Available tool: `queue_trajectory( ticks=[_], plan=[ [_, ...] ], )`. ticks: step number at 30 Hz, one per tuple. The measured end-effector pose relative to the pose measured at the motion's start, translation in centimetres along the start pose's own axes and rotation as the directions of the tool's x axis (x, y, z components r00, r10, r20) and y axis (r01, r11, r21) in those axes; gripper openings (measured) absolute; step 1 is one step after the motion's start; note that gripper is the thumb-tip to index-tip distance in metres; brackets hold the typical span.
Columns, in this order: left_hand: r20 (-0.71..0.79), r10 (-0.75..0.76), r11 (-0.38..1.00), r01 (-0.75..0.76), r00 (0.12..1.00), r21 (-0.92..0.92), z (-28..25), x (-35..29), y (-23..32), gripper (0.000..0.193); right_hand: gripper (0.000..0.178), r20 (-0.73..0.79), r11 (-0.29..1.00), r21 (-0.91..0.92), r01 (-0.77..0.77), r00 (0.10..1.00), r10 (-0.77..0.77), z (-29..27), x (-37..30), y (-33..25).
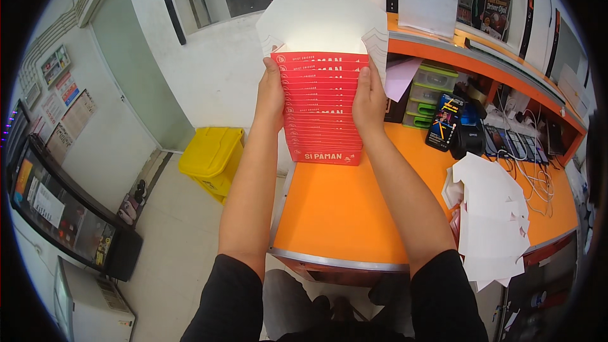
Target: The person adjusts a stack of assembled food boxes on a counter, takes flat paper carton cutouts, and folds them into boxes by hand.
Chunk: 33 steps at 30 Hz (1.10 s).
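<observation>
I hold a long nested stack of red paper boxes (pixel 322 114), tilted away from me above the orange counter (pixel 342 209). A flat white unfolded carton (pixel 323 22) tops the stack's far end. My left hand (pixel 271 98) grips the stack's left side. My right hand (pixel 369 102) grips its right side. The stack's near end rests at the counter's far edge.
A pile of flat white cartons (pixel 491 215) lies on the counter at the right. Small green drawers (pixel 427 95), a black device (pixel 467 139), a dark packet (pixel 444 123) and cables (pixel 529 164) crowd the back right. A yellow bin (pixel 212 158) stands on the floor at left.
</observation>
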<state>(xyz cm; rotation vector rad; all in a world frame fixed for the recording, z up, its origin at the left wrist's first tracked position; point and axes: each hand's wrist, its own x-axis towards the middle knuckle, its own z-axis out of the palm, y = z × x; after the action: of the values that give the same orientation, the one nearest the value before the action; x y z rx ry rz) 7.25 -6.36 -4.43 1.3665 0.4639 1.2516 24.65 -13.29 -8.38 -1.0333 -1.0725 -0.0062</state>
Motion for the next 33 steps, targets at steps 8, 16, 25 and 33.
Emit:
queue_trajectory(
  ticks=[8, 16, 25, 33],
  plan=[
    [-0.051, 0.156, 0.983, -0.15, 0.986, 0.101, 0.1, -0.6, 0.2, 0.079, 0.059, 0.022, 0.988, -0.069, 0.14, 0.99, -0.139, -0.9, 0.4, -0.2],
    [0.138, 0.419, 0.884, -0.438, 0.897, 0.161, -2.7, 2.3, -0.3, 0.048, 0.038, 0.099, 0.914, -0.126, 0.386, 0.922, -0.376, -0.9, 2.5, -1.6],
    [0.051, 0.516, 0.845, -0.518, 0.855, 0.134, -2.7, 2.4, -1.6, 0.04, 0.026, 0.108, 0.918, -0.153, 0.367, 0.929, -0.353, -1.1, 3.5, -1.2],
    [0.007, 0.409, 0.886, -0.399, 0.913, 0.237, -1.2, 0.8, -2.3, 0.066, 0.06, 0.064, 0.977, 0.046, 0.21, 0.975, -0.213, -0.9, 2.0, 0.0]
  ],
)
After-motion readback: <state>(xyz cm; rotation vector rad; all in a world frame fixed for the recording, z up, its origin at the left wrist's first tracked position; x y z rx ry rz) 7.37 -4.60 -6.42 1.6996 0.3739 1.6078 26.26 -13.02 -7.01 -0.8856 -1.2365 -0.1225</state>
